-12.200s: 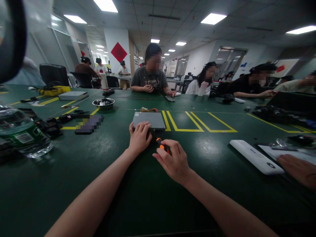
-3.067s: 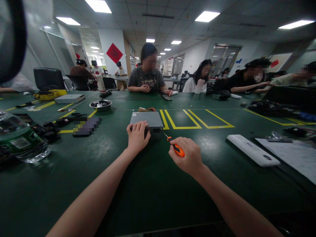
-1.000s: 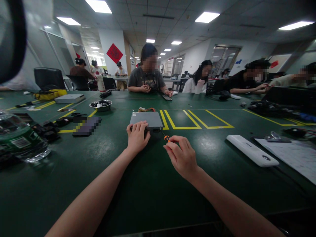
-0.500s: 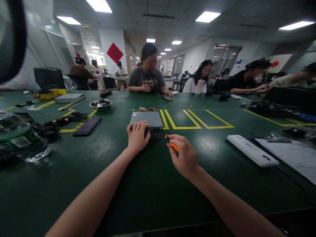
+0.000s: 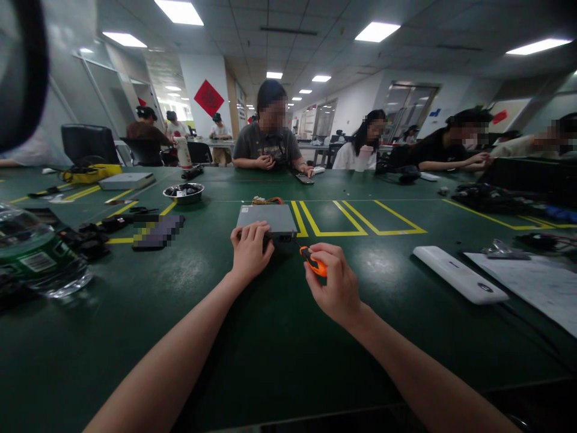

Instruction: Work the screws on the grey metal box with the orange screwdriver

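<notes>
A grey metal computer power supply (image 5: 270, 218) lies flat on the green table, with a bundle of colored cables (image 5: 268, 201) coming out behind it. My left hand (image 5: 250, 248) grips its front left edge, fingers on the top and thumb at the front face. In my right hand (image 5: 334, 279) is an orange and black screwdriver (image 5: 314, 261), held between thumb and fingers. Its thin shaft points up and left to the front right corner of the power supply. Whether the tip sits in a screw is too small to tell.
Yellow tape (image 5: 338, 233) marks the table beyond. A steel bowl (image 5: 184, 192) with small parts, a phone (image 5: 157, 231) and a water bottle (image 5: 38, 252) stand left. Right are a white power bank-like device (image 5: 457, 273) and a clipboard (image 5: 527, 282). A person (image 5: 268, 141) sits opposite.
The screwdriver handle has turned in my right hand, showing more of its black and orange grip, and the fingers have shifted around it. My left hand and the power supply stay in place.
</notes>
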Demonstrator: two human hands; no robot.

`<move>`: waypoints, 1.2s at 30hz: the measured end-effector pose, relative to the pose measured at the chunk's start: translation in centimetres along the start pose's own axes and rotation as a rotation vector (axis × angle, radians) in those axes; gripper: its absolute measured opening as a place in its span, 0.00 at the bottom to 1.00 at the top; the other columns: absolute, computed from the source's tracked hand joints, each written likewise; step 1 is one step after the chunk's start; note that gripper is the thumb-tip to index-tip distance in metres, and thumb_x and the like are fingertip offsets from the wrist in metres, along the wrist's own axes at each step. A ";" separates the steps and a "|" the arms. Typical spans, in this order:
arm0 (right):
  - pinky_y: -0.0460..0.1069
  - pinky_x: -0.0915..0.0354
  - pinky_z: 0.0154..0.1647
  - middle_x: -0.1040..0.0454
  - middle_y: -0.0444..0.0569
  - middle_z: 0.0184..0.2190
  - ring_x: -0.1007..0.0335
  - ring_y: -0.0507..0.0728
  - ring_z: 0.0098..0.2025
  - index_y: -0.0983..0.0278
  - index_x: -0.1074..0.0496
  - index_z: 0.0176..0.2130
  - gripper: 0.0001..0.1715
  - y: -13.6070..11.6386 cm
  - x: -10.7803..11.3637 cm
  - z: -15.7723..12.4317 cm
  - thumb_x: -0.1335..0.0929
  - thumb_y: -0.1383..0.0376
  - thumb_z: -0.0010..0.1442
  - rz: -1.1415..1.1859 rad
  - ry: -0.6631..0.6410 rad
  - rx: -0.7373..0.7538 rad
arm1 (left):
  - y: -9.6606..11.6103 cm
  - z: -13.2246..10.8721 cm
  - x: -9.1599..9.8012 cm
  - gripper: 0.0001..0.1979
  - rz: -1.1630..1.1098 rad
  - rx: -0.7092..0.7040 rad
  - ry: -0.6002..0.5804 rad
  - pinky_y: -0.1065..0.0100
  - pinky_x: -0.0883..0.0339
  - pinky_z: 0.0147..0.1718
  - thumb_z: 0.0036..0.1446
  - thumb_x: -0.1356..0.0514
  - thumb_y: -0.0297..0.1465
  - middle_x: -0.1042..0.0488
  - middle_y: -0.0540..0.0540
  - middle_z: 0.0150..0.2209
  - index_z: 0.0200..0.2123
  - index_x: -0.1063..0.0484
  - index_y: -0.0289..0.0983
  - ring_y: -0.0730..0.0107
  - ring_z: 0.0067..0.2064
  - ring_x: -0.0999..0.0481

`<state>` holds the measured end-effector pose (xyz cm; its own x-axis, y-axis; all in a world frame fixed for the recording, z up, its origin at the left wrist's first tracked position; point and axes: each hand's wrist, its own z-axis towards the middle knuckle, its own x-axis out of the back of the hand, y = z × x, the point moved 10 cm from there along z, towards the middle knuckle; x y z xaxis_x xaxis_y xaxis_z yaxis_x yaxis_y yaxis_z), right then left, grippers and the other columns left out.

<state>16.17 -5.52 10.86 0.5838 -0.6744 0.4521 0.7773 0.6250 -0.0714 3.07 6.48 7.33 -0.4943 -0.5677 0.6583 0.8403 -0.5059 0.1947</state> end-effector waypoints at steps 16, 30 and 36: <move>0.53 0.31 0.41 0.36 0.51 0.41 0.35 0.55 0.44 0.61 0.45 0.46 0.19 0.7 0.1 0.0 0.38 0.73 0.55 0.037 0.025 -0.036 | 0.0 0.0 0.0 0.14 0.002 -0.001 -0.011 0.54 0.57 0.54 0.54 0.47 0.31 0.32 0.45 0.52 0.46 0.38 0.42 0.60 0.55 0.38; 0.52 0.32 0.39 0.36 0.52 0.41 0.35 0.56 0.44 0.62 0.44 0.45 0.19 0.7 0.2 0.0 0.37 0.72 0.53 0.039 0.032 -0.046 | -0.1 0.0 -0.1 0.14 -0.015 0.011 -0.013 0.54 0.58 0.55 0.54 0.47 0.31 0.32 0.45 0.52 0.46 0.37 0.42 0.59 0.54 0.38; 0.52 0.33 0.36 0.34 0.50 0.36 0.34 0.55 0.38 0.61 0.41 0.38 0.10 0.3 0.0 0.0 0.35 0.69 0.54 -0.080 -0.019 -0.025 | 0.0 0.0 0.0 0.14 -0.007 0.003 -0.006 0.54 0.57 0.55 0.55 0.47 0.32 0.32 0.45 0.52 0.46 0.38 0.42 0.60 0.55 0.38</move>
<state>16.46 -5.36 10.84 0.5150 -0.7140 0.4744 0.8271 0.5593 -0.0560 3.03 6.52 7.33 -0.4991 -0.5597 0.6616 0.8374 -0.5080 0.2019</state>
